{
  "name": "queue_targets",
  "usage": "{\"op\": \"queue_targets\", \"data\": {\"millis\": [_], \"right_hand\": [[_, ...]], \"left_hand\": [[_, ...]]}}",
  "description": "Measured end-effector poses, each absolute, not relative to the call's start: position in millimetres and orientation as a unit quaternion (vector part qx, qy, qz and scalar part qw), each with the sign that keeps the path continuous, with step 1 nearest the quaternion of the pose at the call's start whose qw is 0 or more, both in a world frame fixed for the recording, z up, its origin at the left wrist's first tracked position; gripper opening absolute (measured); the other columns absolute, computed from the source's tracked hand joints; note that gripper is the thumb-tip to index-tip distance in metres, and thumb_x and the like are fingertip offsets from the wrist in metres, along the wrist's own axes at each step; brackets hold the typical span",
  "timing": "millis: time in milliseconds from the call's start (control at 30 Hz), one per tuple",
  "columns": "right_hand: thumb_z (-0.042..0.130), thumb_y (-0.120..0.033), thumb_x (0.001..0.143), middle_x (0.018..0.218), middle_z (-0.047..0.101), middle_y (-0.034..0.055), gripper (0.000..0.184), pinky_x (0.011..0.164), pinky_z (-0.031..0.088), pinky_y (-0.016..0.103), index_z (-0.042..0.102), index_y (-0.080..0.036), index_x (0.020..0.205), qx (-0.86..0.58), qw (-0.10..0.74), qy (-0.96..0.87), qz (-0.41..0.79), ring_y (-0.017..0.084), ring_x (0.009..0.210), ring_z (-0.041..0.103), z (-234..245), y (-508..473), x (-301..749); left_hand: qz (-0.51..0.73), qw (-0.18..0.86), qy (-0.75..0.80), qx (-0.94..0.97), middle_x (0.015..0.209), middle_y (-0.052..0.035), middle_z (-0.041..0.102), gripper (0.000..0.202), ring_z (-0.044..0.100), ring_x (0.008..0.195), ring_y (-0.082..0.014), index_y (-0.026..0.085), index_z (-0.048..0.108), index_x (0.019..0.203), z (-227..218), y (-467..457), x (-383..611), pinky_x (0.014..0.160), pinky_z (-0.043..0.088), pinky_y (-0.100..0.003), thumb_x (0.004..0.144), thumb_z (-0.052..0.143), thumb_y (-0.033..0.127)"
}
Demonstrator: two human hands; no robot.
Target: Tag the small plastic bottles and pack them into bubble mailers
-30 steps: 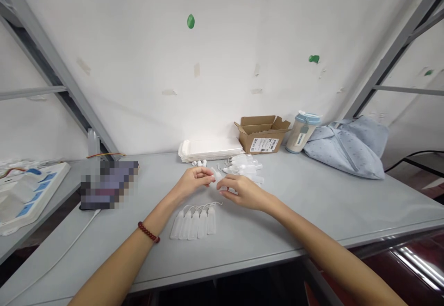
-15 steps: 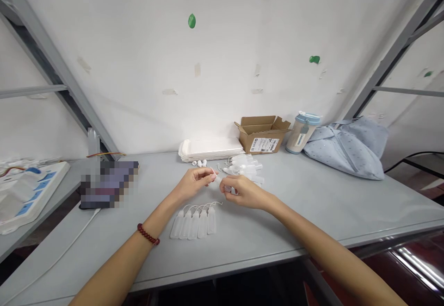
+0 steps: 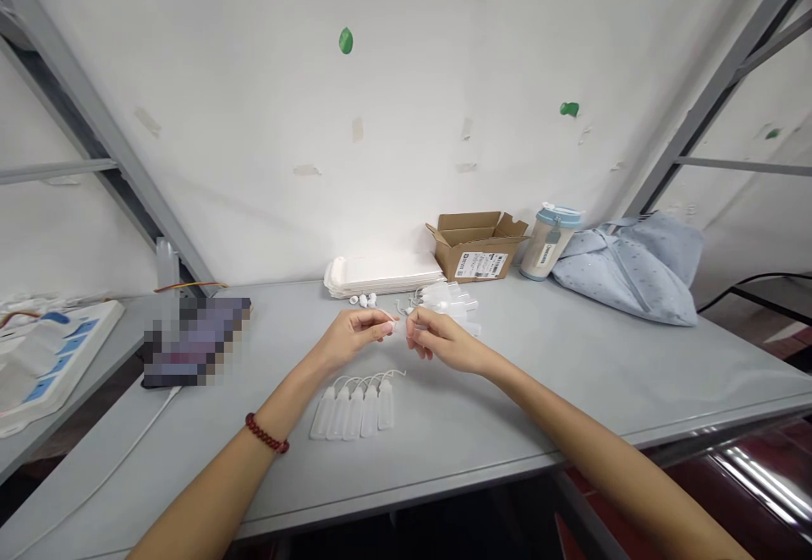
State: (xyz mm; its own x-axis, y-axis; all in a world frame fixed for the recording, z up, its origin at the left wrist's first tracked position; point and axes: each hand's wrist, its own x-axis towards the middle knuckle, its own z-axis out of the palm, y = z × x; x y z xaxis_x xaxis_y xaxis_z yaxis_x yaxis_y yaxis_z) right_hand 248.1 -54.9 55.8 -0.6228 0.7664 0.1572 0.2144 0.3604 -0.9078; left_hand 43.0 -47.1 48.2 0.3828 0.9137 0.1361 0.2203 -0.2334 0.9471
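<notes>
My left hand (image 3: 355,336) and my right hand (image 3: 437,338) meet above the grey table (image 3: 571,374), fingers pinched together on one small translucent plastic bottle (image 3: 399,326) held between them. Just in front of my hands a row of several small squeeze bottles (image 3: 353,408) with thin bent tips lies side by side on the table. Behind my hands sits a loose pile of the same bottles (image 3: 447,299), and a few small white caps (image 3: 364,299) lie to its left. A red bead bracelet is on my left wrist.
At the back stand a stack of white trays (image 3: 381,272), an open cardboard box (image 3: 477,245), a blue-lidded cup (image 3: 545,242) and a light blue cloth bag (image 3: 634,268). A blurred dark object (image 3: 194,342) with a white cable lies left; a power strip (image 3: 44,357) further left.
My right hand has lifted slightly and drawn in toward the left hand, fingertips now closer together on the small bottle. The view has shifted slightly.
</notes>
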Motion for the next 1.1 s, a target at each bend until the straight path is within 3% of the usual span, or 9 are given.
{"op": "queue_targets", "data": {"millis": [200,333,567,700,867,1100], "right_hand": [[0.037,-0.02,0.085,0.063,0.048,-0.0059,0.003,0.054,0.036,0.023,0.039,-0.02,0.084,-0.285,0.313,-0.728,0.54,0.007,0.05,0.044,52.1,-51.0,247.4],[0.039,-0.022,0.086,0.063,0.048,-0.0061,0.003,0.054,0.036,0.023,0.039,-0.021,0.083,-0.282,0.322,-0.718,0.549,0.007,0.049,0.044,55.2,-51.5,247.6],[0.038,-0.021,0.085,0.064,0.048,-0.0057,0.003,0.054,0.035,0.023,0.04,-0.02,0.083,-0.274,0.324,-0.723,0.545,0.007,0.05,0.043,55.8,-50.9,248.4],[0.037,-0.02,0.085,0.062,0.047,-0.0071,0.003,0.055,0.034,0.023,0.038,-0.021,0.088,-0.285,0.322,-0.722,0.542,0.007,0.049,0.042,53.2,-50.5,248.5],[0.035,-0.019,0.084,0.063,0.047,-0.0074,0.013,0.055,0.034,0.024,0.036,-0.022,0.097,-0.315,0.316,-0.711,0.543,0.008,0.05,0.043,53.9,-51.0,248.5],[0.036,-0.023,0.084,0.066,0.047,-0.006,0.014,0.056,0.035,0.024,0.039,-0.022,0.099,-0.327,0.313,-0.704,0.547,0.008,0.051,0.043,55.9,-52.4,248.5]], "left_hand": [[0.385,0.49,0.397,0.674,0.1,-0.0054,0.067,0.025,0.056,0.094,-0.02,0.019,0.069,0.087,45.4,-46.2,43.0,0.084,0.042,-0.032,0.071,0.066,0.038],[0.404,0.503,0.403,0.649,0.097,-0.0048,0.066,0.024,0.056,0.085,-0.0171,0.02,0.069,0.087,47.0,-48.1,45.4,0.078,0.044,-0.03,0.072,0.065,0.038],[0.371,0.431,0.455,0.685,0.063,-0.002,0.059,0.04,0.051,0.062,-0.0134,0.016,0.062,0.061,51.5,-51.8,49.2,0.064,0.043,-0.027,0.079,0.052,0.05],[0.357,0.433,0.446,0.697,0.067,-0.0024,0.061,0.037,0.05,0.06,-0.0125,0.016,0.063,0.063,51.5,-51.9,48.2,0.062,0.042,-0.026,0.078,0.053,0.048],[0.371,0.431,0.412,0.712,0.083,-0.0028,0.063,0.026,0.051,0.069,-0.0133,0.017,0.067,0.082,55.7,-54.4,49.2,0.064,0.042,-0.024,0.078,0.056,0.041],[0.366,0.459,0.468,0.661,0.066,-0.0048,0.061,0.042,0.053,0.061,-0.0137,0.013,0.063,0.067,52.5,-54.6,54.0,0.06,0.043,-0.026,0.081,0.048,0.05]]}}
